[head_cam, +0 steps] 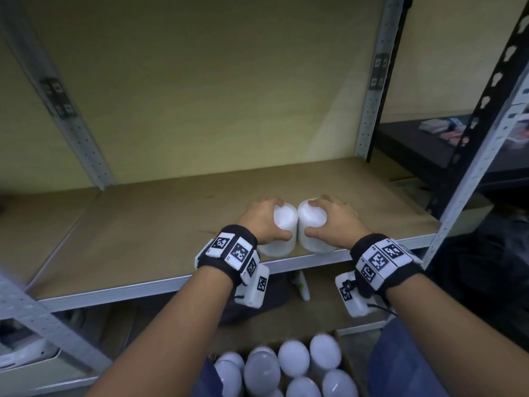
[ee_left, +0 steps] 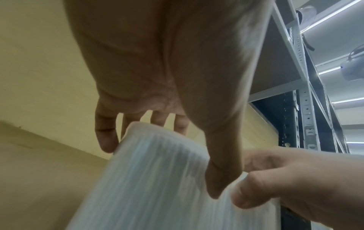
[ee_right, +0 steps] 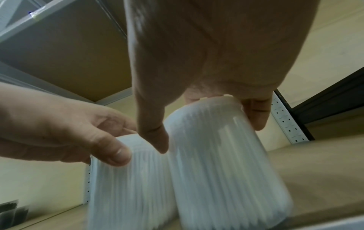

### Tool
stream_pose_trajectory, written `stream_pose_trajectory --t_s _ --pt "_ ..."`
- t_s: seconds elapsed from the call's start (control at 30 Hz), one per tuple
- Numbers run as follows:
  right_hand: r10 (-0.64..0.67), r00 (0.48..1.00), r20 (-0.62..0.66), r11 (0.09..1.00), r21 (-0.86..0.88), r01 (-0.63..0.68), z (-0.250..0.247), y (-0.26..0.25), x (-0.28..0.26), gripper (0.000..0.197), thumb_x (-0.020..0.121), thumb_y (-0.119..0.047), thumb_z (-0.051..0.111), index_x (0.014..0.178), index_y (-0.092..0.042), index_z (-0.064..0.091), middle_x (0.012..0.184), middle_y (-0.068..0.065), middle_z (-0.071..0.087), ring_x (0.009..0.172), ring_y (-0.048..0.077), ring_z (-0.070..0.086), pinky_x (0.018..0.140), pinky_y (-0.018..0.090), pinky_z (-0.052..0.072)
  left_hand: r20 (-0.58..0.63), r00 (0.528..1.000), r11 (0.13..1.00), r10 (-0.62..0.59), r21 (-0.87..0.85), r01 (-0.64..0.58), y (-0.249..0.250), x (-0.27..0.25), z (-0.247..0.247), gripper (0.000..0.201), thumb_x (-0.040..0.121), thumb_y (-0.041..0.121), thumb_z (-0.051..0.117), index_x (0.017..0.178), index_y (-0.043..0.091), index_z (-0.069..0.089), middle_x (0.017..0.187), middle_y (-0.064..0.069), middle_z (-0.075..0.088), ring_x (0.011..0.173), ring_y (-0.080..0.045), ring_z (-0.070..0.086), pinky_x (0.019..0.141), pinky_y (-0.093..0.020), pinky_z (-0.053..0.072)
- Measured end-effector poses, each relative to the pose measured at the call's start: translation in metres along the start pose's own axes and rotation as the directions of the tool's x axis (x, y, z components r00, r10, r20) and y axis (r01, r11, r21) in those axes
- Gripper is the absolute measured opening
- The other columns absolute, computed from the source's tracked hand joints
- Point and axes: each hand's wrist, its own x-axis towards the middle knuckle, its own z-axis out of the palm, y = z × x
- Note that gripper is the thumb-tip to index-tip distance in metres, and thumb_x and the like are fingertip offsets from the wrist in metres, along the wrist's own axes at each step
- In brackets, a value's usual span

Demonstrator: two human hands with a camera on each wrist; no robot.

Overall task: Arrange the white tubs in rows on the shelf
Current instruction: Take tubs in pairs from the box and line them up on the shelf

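Two white ribbed tubs stand upside down, side by side and touching, near the front edge of the brown shelf board (head_cam: 148, 224). My left hand (head_cam: 262, 222) grips the left tub (head_cam: 282, 224) from above, thumb on its near side. My right hand (head_cam: 333, 222) grips the right tub (head_cam: 312, 219) the same way. In the left wrist view the left hand (ee_left: 157, 152) curls over the left tub (ee_left: 149, 179). In the right wrist view the right hand (ee_right: 206, 124) holds the right tub (ee_right: 222, 163); the left tub (ee_right: 130, 183) stands beside it.
A cardboard box (head_cam: 340, 336) with several more white tubs (head_cam: 293, 358) sits below, near my body. Grey perforated uprights (head_cam: 372, 81) frame the shelf. A black rack (head_cam: 429, 150) with small packets stands to the right. Most of the shelf board left and behind the tubs is bare.
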Motion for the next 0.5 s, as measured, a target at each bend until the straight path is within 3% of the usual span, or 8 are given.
stream_pose_trajectory --t_s 0.23,0.37,0.5 --pt "0.017 0.999 0.032 0.997 -0.081 -0.014 -0.014 -0.009 -0.014 0.075 0.077 -0.046 0.067 0.143 -0.035 0.033 0.154 -0.003 0.023 0.136 0.034 0.026 0.111 0.047 0.024 0.015 0.999 0.996 0.039 0.074 -0.040 0.005 -0.014 -0.007 0.073 0.073 0.042 0.075 0.136 0.026 0.043 0.140 0.000 0.040 0.130 -0.028 0.036 0.107 -0.044 0.035" --pt "-0.054 0.997 -0.053 0.989 -0.143 0.046 -0.020 -0.014 -0.029 0.049 0.079 -0.042 0.063 0.126 -0.030 0.053 0.137 -0.001 0.042 0.128 0.026 0.032 0.107 0.042 0.027 -0.040 0.998 0.990 0.054 0.131 -0.049 0.008 -0.028 -0.010 0.055 0.080 0.041 0.068 0.130 0.026 0.049 0.137 -0.002 0.043 0.132 -0.028 0.034 0.109 -0.047 0.034" --pt "-0.085 0.996 -0.031 0.990 -0.114 0.081 -0.023 -0.016 -0.035 0.035 0.086 -0.026 0.061 0.120 -0.021 0.061 0.128 0.002 0.055 0.124 0.021 0.046 0.104 0.037 0.041 -0.048 0.994 0.986 0.095 0.141 -0.087 0.010 -0.038 -0.007 0.041 0.085 0.028 0.063 0.124 0.018 0.056 0.131 -0.005 0.052 0.126 -0.023 0.043 0.105 -0.035 0.039"
